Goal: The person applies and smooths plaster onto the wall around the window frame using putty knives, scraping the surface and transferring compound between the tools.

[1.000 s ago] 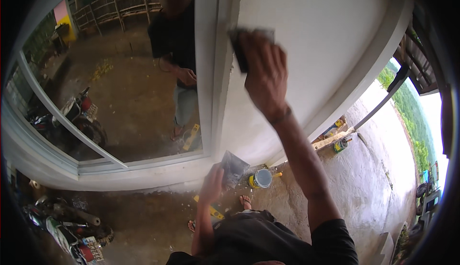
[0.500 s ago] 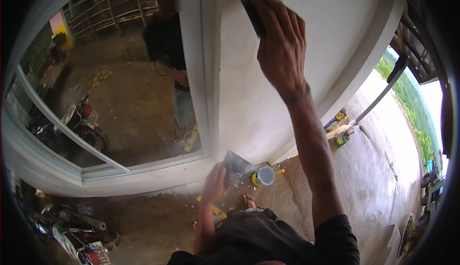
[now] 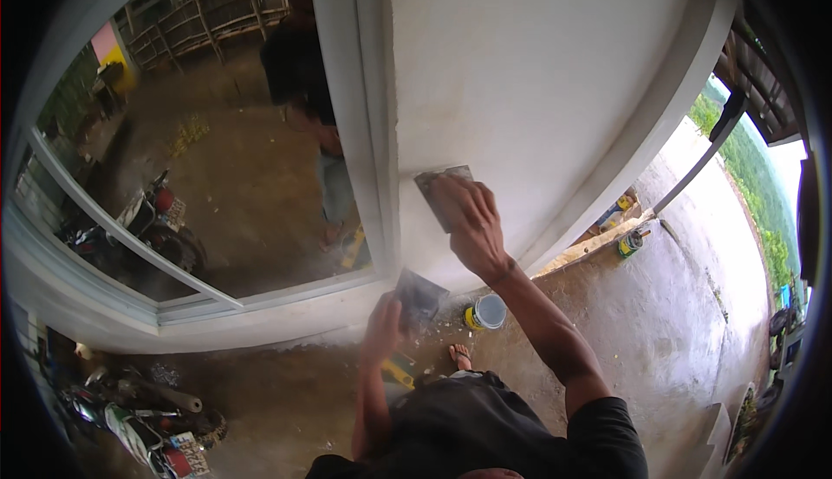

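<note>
My right hand [image 3: 472,219] is closed on a flat, dark putty knife [image 3: 439,197], whose blade lies against the white wall [image 3: 529,80] beside the window frame. Lower down, my left hand [image 3: 381,332] grips a second wide putty knife [image 3: 421,295], held out from the wall with its grey blade up. Its handle is hidden by my fingers. Below the blades, a round open can [image 3: 485,312] with a pale inside and a yellow label stands on the floor near the wall's foot.
A large glass window [image 3: 225,149] with a white frame fills the left and mirrors the yard. A motorcycle [image 3: 143,423] is parked at the lower left. Another small can [image 3: 629,244] stands farther right by the wall base. A yellow tool [image 3: 399,371] lies near my feet.
My right hand has come down the wall with its putty knife, from near the top to about mid-height. My left hand has stayed nearly in place with its own knife.
</note>
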Demonstrator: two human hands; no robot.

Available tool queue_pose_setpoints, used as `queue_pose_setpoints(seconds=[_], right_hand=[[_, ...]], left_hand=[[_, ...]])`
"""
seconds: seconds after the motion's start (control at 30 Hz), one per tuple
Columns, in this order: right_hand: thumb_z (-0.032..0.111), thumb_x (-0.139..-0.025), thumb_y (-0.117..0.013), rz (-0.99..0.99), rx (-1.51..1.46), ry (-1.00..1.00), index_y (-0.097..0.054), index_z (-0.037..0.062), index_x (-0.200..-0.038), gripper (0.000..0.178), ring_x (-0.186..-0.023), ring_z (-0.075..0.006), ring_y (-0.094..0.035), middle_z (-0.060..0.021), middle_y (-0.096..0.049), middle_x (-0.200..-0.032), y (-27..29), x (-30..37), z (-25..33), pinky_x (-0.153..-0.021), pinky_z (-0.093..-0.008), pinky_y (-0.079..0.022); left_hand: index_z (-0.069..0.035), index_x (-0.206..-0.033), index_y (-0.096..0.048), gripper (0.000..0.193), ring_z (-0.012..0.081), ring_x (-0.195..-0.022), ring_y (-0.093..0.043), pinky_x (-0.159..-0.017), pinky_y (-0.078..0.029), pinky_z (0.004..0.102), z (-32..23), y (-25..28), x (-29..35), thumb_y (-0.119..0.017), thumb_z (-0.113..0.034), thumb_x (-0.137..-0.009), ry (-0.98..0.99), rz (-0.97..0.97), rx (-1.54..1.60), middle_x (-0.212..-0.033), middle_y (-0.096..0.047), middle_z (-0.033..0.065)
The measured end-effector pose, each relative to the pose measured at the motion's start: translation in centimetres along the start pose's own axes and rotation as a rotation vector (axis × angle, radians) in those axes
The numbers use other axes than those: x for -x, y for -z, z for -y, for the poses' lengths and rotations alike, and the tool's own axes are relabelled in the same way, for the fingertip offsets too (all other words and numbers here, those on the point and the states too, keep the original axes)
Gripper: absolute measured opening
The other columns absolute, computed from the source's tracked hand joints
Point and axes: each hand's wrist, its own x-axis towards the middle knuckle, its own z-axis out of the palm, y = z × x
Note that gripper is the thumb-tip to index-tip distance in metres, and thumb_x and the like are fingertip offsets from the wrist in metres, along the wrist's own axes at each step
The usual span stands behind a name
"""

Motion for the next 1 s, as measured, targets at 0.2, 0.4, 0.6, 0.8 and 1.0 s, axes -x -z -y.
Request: queue_pose_setpoints(seconds=[0.2, 0.4, 0.6, 0.8, 1.0], right_hand=[[0.0, -0.08, -0.063, -0.288, 0.153, 0.051, -0.053, 0.007, -0.141, 0.063, -0.136, -0.0329, -0.047, -0.014, -0.051, -0.144, 1.7, -6.5, 0.8, -0.111, -0.0495, -0.038], [-0.004, -0.08, -0.059, -0.239, 0.176, 0.034, -0.05, 0.0099, -0.144, 0.067, -0.137, -0.0361, -0.043, -0.0145, -0.046, -0.144, -6.8, -0.5, -1.7, -0.112, -0.053, -0.037], [-0.019, -0.075, -0.052, -0.451, -0.1, -0.344, -0.045, 0.0079, -0.147, 0.077, -0.132, -0.0402, -0.043, -0.0185, -0.046, -0.144, -0.7, -3.7, 1.4, -0.112, -0.0498, -0.032], [-0.01, -0.08, -0.051, -0.423, -0.057, -0.254, -0.05, 0.0004, -0.141, 0.062, -0.131, -0.0375, -0.046, -0.0188, -0.053, -0.137, -3.4, -7.0, 5.4, -0.112, -0.051, -0.033], [-0.009, -0.079, -0.053, -0.175, -0.015, -0.107, -0.053, 0.0006, -0.139, 0.06, -0.129, -0.0358, -0.049, -0.018, -0.053, -0.138, -2.1, -2.4, 3.8, -0.11, -0.0486, -0.036]], left_hand=[[-0.003, -0.133, -0.054, 0.037, 0.0155, -0.074, -0.064, -0.055, -0.054, 0.0283, 1.4, -0.2, 0.1, -0.043, -0.029, -0.108, -0.119, -0.001, -0.096, -0.104, -0.063, 0.009], [-0.002, -0.13, -0.055, 0.039, 0.0147, -0.073, -0.064, -0.056, -0.054, 0.028, 0.3, -0.6, 0.9, -0.043, -0.032, -0.109, -0.097, 0.025, 0.023, -0.102, -0.063, 0.0082], [-0.002, -0.131, -0.055, 0.042, 0.025, -0.096, -0.061, -0.079, -0.05, 0.0351, 1.7, 2.2, 2.3, -0.041, -0.034, -0.108, 0.01, -0.059, -0.121, -0.113, -0.062, 0.0133], [-0.001, -0.134, -0.052, 0.049, 0.0349, -0.116, -0.058, -0.099, -0.047, 0.042, 0.8, 1.5, 2.2, -0.04, -0.04, -0.107, 0.126, -0.049, -0.025, -0.124, -0.06, 0.0193], [-0.002, -0.132, -0.054, 0.038, 0.0141, -0.074, -0.063, -0.055, -0.053, 0.0275, 0.8, 1.6, 1.9, -0.043, -0.03, -0.108, -0.081, -0.032, -0.095, -0.102, -0.063, 0.0082]])
